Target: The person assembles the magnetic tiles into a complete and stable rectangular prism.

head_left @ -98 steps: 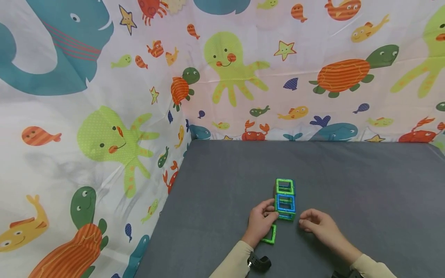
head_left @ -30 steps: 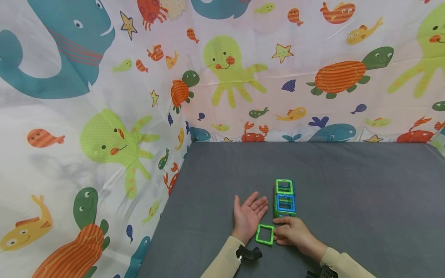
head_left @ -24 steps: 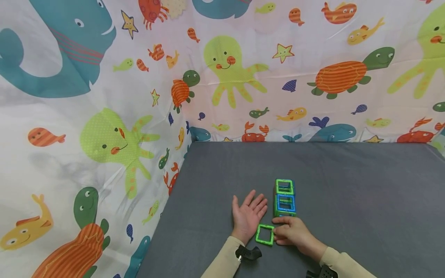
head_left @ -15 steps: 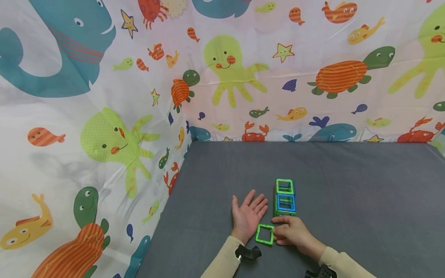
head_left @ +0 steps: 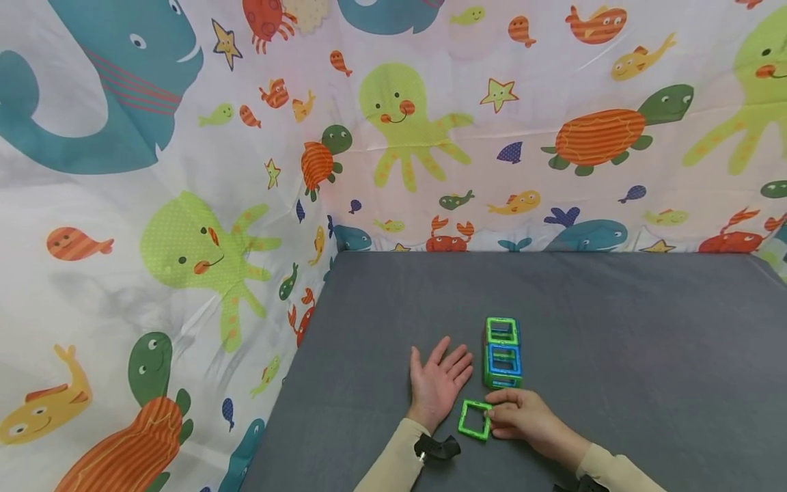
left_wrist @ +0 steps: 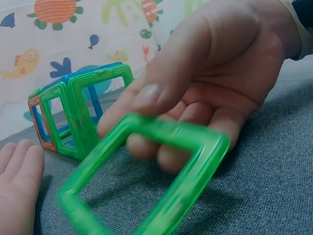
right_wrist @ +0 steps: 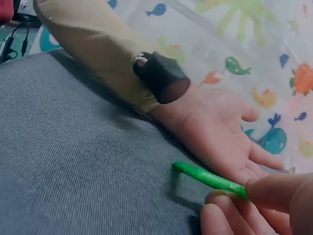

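Observation:
My right hand [head_left: 531, 418] pinches a green square magnetic tile [head_left: 472, 435] by its right edge, between thumb and fingers. In the left wrist view the tile [left_wrist: 168, 133] is tilted, and in the right wrist view the tile [right_wrist: 210, 179] appears raised off the cloth. To its left, my left hand [head_left: 435, 386] lies palm up with fingers spread, holding nothing. Just beyond the right hand stands a box-shaped block of magnetic tiles [head_left: 504, 344], green and blue on top. The left wrist view shows an orange tile [left_wrist: 35, 113] in its side.
Grey cloth [head_left: 381, 314] covers the table. A white curtain printed with sea animals [head_left: 393, 205] rises behind it and along the left. Black straps with cameras [head_left: 438, 447] sit on the wrists. Dark cables [right_wrist: 19, 36] show at the right wrist view's corner.
My left hand has left the tile block and turned palm up. My right hand has come over to the green tile, pinched it, and drawn it slightly right and nearer.

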Demonstrator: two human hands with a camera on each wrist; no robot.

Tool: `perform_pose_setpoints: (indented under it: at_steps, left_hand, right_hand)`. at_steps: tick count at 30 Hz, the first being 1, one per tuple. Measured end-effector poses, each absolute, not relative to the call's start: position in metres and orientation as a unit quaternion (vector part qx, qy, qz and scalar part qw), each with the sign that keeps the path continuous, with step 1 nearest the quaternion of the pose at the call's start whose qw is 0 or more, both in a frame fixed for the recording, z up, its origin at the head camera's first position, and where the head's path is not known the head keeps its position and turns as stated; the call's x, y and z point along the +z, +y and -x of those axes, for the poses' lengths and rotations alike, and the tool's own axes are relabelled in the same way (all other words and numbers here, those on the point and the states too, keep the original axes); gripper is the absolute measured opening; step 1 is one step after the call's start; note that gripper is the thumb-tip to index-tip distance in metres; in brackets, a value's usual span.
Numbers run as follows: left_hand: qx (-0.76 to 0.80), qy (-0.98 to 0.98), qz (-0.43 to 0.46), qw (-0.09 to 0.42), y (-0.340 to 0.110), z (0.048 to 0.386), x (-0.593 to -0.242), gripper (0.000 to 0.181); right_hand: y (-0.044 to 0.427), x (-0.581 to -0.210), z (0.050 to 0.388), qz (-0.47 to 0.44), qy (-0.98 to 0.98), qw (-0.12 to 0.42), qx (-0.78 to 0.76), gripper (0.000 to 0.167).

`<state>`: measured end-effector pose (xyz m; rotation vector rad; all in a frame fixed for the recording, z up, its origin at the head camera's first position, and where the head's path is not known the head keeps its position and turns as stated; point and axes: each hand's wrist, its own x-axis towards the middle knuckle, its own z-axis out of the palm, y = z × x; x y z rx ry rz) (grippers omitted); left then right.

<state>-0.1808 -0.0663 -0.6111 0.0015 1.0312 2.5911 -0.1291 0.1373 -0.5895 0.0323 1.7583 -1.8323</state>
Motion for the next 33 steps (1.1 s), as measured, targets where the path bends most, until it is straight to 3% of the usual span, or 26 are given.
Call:
perform_pose_setpoints:
  at_steps: [9,22,29,33]
  left_hand:
    - [0.902,0.394,0.006,0.178,-0.068,0.182,-0.609,0.074]
    - [0.849,0.512,-0.028,0.128,-0.059,0.179,-0.613,0.060]
    - [0.775,0.625,-0.048,0.077,-0.049,0.173,-0.615,0.054]
    - [0.731,0.677,-0.065,0.058,-0.046,0.170,-0.617,0.051]
  right_hand:
    - [0.182,-0.587,0.127,-0.009,0.593,0.336,-0.732,0.027]
    - [0.231,-0.564,0.143,-0.005,0.597,0.315,-0.738,0.018]
    - [0.242,-0.550,0.160,-0.012,0.659,0.268,-0.703,0.027]
    - [0.240,-0.548,0.170,-0.009,0.694,0.245,-0.677,0.041]
